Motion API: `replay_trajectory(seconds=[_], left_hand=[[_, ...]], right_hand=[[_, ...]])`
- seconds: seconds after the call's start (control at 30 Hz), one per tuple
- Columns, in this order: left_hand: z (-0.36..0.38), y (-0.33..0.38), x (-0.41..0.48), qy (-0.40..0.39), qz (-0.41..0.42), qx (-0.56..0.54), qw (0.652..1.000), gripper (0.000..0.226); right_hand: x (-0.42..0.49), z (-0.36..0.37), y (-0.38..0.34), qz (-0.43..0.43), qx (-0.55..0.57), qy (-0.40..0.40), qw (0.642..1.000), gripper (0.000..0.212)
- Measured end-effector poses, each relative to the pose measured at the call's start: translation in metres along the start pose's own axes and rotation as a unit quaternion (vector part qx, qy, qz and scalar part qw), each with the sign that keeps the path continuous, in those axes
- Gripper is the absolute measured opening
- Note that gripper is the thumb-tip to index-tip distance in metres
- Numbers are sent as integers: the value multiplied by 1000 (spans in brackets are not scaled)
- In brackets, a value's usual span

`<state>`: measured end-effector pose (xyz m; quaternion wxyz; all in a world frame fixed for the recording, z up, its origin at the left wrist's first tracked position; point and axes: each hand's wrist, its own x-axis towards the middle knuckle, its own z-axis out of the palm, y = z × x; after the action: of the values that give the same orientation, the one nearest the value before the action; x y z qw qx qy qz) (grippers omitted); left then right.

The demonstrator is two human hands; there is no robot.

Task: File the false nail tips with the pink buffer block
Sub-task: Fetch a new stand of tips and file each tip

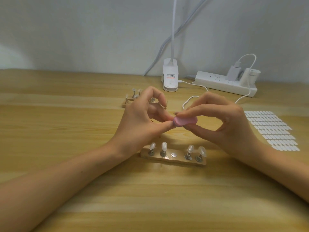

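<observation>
Pinching oval, perhaps foam, buffer block [234, 121].

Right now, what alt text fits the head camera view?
Two hands meet above a table: the right hand pinches a pink buffer block against fingertips of the left hand. Nearer, a wooden stand holds four nail tips.

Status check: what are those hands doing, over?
Right hand grips pink buffer block. Left hand fingertips meet its end; any nail tip hidden. Four nail tips on near holder. Nothing obstructing.

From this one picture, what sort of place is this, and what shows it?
Probably a nail-craft workbench: nail tips on a wooden stand, a sheet of white stickers and a clip lamp.
</observation>
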<state>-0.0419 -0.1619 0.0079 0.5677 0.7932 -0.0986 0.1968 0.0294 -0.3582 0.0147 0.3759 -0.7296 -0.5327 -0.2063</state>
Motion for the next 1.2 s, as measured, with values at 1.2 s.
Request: replay_trajectory(seconds=[1.2], left_hand=[[-13,24,-22,-185,-28,160,969,49]], right_hand=[[-18,-11,22,177,142,57,972,21]])
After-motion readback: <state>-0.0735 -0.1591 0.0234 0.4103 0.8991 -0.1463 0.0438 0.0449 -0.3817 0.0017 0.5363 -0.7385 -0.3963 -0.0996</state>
